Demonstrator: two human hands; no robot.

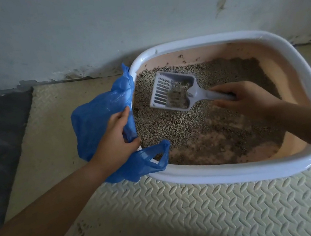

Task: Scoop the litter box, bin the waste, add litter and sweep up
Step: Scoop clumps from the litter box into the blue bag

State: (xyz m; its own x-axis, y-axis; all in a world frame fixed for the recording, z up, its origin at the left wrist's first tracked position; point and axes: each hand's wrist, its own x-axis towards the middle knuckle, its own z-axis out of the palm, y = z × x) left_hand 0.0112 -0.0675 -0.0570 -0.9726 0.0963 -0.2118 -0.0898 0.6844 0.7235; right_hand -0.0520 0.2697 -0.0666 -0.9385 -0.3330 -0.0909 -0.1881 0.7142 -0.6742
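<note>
My right grip [244, 99] grasps scoop [175, 92] handle, clump in scoop, above litter [182, 125], frame centre. My left grip [116, 136] clenches blue bag [97, 119] against litter box [181, 177] left rim. Box sits on mat [167, 218].

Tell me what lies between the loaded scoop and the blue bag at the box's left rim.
In the head view, only loose litter lies between the scoop and the blue bag. The left hand holds that bag at the litter box's rim.
</note>
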